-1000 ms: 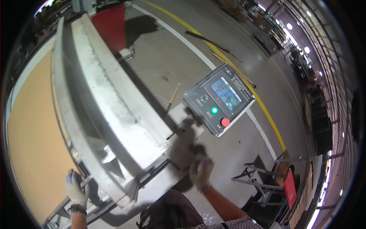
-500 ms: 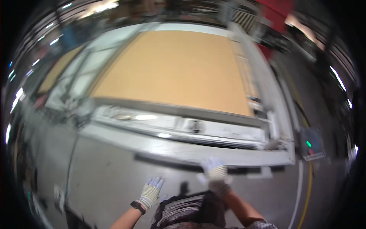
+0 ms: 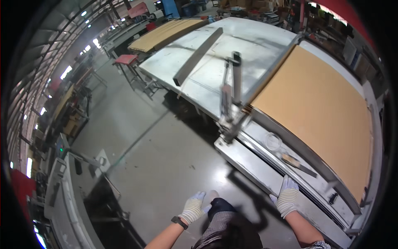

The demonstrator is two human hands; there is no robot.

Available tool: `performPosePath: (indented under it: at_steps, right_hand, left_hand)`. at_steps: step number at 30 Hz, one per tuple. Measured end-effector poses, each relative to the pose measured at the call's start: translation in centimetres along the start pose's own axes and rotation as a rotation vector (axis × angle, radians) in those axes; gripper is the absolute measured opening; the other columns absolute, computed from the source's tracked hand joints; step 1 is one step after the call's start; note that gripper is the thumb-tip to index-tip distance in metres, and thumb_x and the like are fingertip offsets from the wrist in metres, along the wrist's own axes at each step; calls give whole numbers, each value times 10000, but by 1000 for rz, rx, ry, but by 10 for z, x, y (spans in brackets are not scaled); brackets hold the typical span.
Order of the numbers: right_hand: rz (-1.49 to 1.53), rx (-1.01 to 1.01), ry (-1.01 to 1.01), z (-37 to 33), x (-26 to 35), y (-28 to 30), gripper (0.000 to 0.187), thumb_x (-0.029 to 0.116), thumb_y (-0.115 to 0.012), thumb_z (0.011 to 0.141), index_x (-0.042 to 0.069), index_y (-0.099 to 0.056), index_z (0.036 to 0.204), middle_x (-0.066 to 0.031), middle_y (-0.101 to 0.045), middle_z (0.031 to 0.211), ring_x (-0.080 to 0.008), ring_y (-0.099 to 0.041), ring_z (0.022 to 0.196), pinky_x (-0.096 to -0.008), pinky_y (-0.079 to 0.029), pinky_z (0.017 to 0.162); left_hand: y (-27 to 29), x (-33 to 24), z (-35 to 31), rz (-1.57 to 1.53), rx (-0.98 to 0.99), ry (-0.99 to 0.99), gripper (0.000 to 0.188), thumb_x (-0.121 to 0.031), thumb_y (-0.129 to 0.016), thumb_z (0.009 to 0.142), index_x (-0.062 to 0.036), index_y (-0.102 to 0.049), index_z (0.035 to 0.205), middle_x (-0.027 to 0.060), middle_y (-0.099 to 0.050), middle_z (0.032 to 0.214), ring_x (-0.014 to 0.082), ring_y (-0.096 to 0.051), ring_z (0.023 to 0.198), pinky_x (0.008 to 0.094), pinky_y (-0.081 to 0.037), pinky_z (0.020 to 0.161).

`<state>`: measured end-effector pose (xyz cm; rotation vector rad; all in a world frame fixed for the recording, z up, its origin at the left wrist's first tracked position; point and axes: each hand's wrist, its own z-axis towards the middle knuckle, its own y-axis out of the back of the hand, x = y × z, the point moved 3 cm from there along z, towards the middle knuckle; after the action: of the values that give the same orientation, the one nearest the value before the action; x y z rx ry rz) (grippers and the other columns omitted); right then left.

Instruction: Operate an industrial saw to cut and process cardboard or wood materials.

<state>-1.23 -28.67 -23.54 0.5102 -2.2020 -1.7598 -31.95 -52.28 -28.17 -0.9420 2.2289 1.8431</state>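
My right hand point(image 3: 287, 198), in a striped white work glove, rests on the near metal ledge point(image 3: 253, 162) of a large machine bed, its fingers laid out flat and holding nothing. My left hand point(image 3: 194, 208), gloved the same way, hangs over the floor beside my leg with nothing in it and the fingers extended. Beyond the ledge, a large tan sheet point(image 3: 319, 103) lies in a metal frame. A wooden-handled blade tool point(image 3: 299, 165) and a ring of clear material point(image 3: 272, 142) lie in the trough between ledge and sheet.
A white-topped table point(image 3: 248, 35) joins the bed on the left, bearing a long metal bar point(image 3: 199, 56). An upright clamp-like mechanism point(image 3: 232, 99) stands at the corner. A red stool point(image 3: 126, 59) and a stack of tan sheets point(image 3: 166, 34) are farther off. Another machine point(image 3: 68, 199) stands at left.
The view has swung left, bringing the white-topped table and corner mechanism into sight. My right hand has come to rest on the ledge; my left still hangs free.
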Motion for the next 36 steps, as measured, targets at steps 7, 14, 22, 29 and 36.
performPosePath:
  at_steps: [7,14,22,29,36]
  right_hand:
    - [143,-73,120,134,170,28,919,432,-775,667,-44,-396,1356,-200,-539,1165,-337,-523,1070,-456,-386,917]
    - [1688,-194,-270,200,211,-142,255,272,-632,844,32,-664,922,-117,-669,830,-225,-634,810,-341,-489,716]
    - [636,-177,-453,219,258,43,266,213,-652,851,7,-635,1019,-157,-663,874,-252,-627,757,-366,-501,687]
    - [862,-188,-818,247,344,108,309,161,-670,858,-15,-609,1105,-192,-657,913,-274,-621,711,-387,-511,661]
    - [1939,-556,-1241,410,378,94,171,138,-656,931,32,-672,1064,47,-601,815,-83,-527,687,-248,-437,591]
  left_hand:
    - [117,108,136,-11,-74,74,711,-414,-647,852,20,-424,1369,245,-538,1309,403,-520,1205,448,-428,1029]
    - [241,155,400,162,-584,-34,804,-418,-672,819,82,-383,1379,292,-450,1382,428,-440,1279,481,-346,1080]
    - [375,197,665,152,-18,123,632,-434,-766,699,41,-598,1079,243,-685,1003,369,-671,957,414,-530,836]
    - [348,43,652,-868,742,-296,413,-305,-601,958,-29,-550,1260,42,-632,1107,119,-577,1004,284,-484,832]
    - [281,90,764,-630,436,-221,527,-197,-724,858,18,-466,1264,168,-549,1205,244,-525,1148,387,-426,1003]
